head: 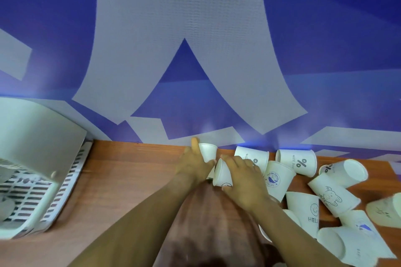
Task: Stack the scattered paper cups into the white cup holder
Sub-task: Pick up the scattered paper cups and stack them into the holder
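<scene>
While both my hands are on cups at the far middle of the table, this is how things lie:

Cup in my left hand: my left hand [193,163] is curled round a plain white cup [208,152], upside down, close to the wall.
Cup in my right hand: my right hand [243,176] grasps a second cup [221,174] just beside the first, tilted, fingers over its far side and thumb on its near side; the two cups look to touch where they meet.
Scattered cups: to the right lies a heap of cups on their sides or overturned, among them a "%" cup [297,161], a whale-badge cup [276,180], a bear-drawing cup [332,196] and a "HELLO" cup [306,208].
White cup holder: the white cup holder [39,136] stands at the far left, well apart from my hands, over a slotted white tray [65,182].
Table: the wooden table [130,180] carries everything.
Wall: the blue-and-white wall [184,50] rises behind.
</scene>
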{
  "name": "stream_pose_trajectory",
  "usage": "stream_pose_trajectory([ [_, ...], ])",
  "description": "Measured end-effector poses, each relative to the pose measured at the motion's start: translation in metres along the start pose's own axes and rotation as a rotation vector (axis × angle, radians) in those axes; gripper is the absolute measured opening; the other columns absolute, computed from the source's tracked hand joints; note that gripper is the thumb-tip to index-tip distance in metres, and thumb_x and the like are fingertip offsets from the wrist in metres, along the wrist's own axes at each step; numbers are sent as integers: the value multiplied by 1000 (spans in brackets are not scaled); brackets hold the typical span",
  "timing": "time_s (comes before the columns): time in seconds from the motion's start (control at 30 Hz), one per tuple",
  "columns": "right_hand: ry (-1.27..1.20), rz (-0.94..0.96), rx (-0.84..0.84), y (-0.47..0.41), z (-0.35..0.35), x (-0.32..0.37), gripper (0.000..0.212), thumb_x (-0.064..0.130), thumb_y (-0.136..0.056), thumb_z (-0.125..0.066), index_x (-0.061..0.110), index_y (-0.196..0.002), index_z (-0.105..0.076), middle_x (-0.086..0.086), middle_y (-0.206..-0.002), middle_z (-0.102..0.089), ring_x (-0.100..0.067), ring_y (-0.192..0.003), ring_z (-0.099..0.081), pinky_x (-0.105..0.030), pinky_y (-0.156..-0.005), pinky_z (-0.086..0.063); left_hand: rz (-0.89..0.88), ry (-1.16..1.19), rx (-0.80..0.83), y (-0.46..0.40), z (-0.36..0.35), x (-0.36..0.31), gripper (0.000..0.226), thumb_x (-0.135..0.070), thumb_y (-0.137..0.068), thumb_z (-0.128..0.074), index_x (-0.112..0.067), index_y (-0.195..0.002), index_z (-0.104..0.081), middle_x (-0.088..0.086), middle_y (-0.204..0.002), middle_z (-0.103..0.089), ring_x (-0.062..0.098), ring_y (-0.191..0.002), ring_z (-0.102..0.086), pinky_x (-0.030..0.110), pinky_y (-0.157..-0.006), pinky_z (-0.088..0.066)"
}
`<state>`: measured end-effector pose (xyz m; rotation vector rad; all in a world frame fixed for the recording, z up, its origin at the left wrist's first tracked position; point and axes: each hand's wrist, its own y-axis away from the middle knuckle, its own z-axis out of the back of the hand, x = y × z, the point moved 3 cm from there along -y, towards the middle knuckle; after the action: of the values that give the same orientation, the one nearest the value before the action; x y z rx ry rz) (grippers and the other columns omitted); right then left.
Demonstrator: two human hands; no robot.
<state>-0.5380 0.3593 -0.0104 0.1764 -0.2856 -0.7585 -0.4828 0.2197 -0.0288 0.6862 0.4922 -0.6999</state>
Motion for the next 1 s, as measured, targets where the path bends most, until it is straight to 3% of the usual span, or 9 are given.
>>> stream_pose_trajectory([
  [0.1,-25,4,0,3,1,1,71,41,-85,-58,34,-145,-21,9,-141,-38,-20,-127,-38,-33,-110,-24,3,64,3,5,4,0,78,-33,-79,-68,-17,-141,-23,14,-128,-47,33,-113,-51,39,-90,-46],
  [0.23,-50,19,36,17,9,8,72,44,-85,-58,34,-145,-20,8,-140,-41,-19,-125,-41,-33,-107,-32,11,165,-27,21,20,2,92,-32,-73,-78,-16,-144,-21,10,-132,-41,29,-114,-50,33,-87,-48],
  [0.37,-70,29,14,38,27,19,76,47,-82,-61,34,-144,-21,8,-138,-42,-16,-121,-46,-32,-100,-41,16,71,-69,50,48,6,103,-23,-68,-82,-17,-148,-17,10,-138,-29,30,-122,-46,34,-93,-45],
  [0.53,-140,21,-55,67,66,46,89,44,-75,-66,35,-148,-14,6,-143,-36,-19,-123,-48,-33,-97,-46,-55,-49,-128,101,96,14,80,-27,-69,-80,-18,-133,-33,4,-127,-28,26,-110,-52,28,-83,-45],
  [0.63,-171,31,-61,86,81,69,92,40,-75,-67,31,-149,-13,1,-145,-30,-22,-124,-48,-33,-93,-46,-106,-55,-262,136,129,20,76,-31,-66,-80,-19,-128,-37,2,-124,-34,24,-107,-52,33,-82,-50],
  [0.8,-227,36,-109,112,86,107,84,42,-74,-70,28,-144,-25,1,-136,-37,-22,-118,-50,-32,-87,-46,-114,-51,-355,186,169,39,72,-34,-66,-77,-17,-125,-41,4,-121,-43,28,-108,-52,37,-82,-49],
  [1.0,-306,24,-166,140,88,143,78,48,-73,-71,30,-137,-32,5,-132,-41,-20,-117,-50,-31,-82,-45,-131,-56,-311,228,186,57,75,-36,-81,-66,-19,-143,-27,7,-136,-35,31,-124,-43,36,-95,-36],
])
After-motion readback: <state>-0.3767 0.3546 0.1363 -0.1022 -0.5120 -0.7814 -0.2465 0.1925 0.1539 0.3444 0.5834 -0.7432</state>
